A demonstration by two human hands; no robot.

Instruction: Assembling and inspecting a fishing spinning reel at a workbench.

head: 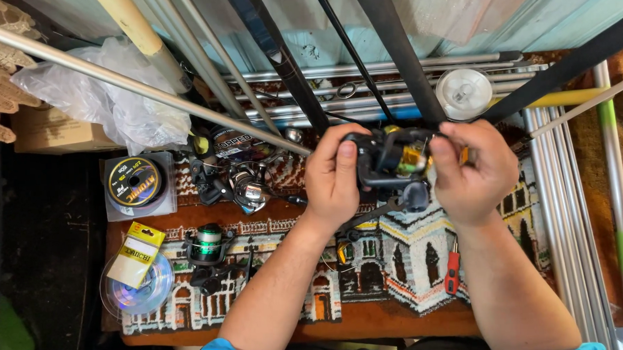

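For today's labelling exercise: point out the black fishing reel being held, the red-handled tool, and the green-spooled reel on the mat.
black fishing reel (387, 167), head view, on its body between the hands.
red-handled tool (452, 272), head view, on the red handle.
green-spooled reel (207, 244), head view, on the green spool.

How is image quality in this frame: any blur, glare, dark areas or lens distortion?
Head view: the black fishing reel and both hands, left and right, are sharp and evenly lit; the clear line spool shows mild glare; the far left edge falls into deep shadow; the rods fan outward, suggesting wide-angle distortion.
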